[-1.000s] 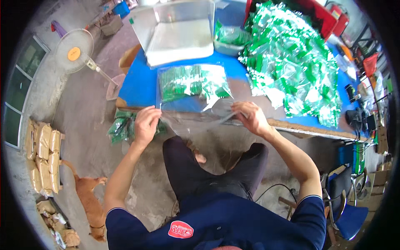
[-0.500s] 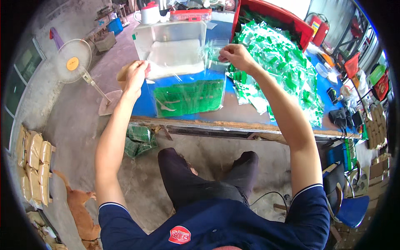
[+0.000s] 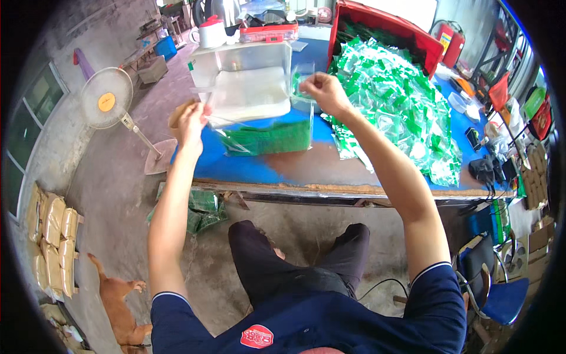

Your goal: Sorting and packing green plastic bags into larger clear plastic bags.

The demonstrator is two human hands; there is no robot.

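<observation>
My left hand (image 3: pixel 193 123) is closed in a pinch at the upper left edge of a clear plastic bag (image 3: pixel 268 137) with a green lower band. The bag hangs tilted over the table's front, blurred by motion. My right hand (image 3: pixel 328 94) is also pinched, at what looks like the bag's upper right edge; the film at its fingertips is faint. Behind the bag stands a clear plastic bin (image 3: pixel 203 64) holding a pale stack of sheets or film (image 3: pixel 256 88). A small clear container (image 3: pixel 302 104) sits just below my right fingertips.
Many clear and green bags (image 3: pixel 392 100) spill from a red crate (image 3: pixel 435 52) on the blue-topped table (image 3: pixel 236 170). A white jug (image 3: pixel 212 33) and red case (image 3: pixel 268 33) stand behind. A fan (image 3: pixel 106 100) and a dog (image 3: pixel 121 304) are left; a chair (image 3: pixel 501 298) is right.
The bag has tilted so its green band looks shorter and sits higher. My left hand has moved slightly down, my right slightly left and down. The view has shifted a little.
</observation>
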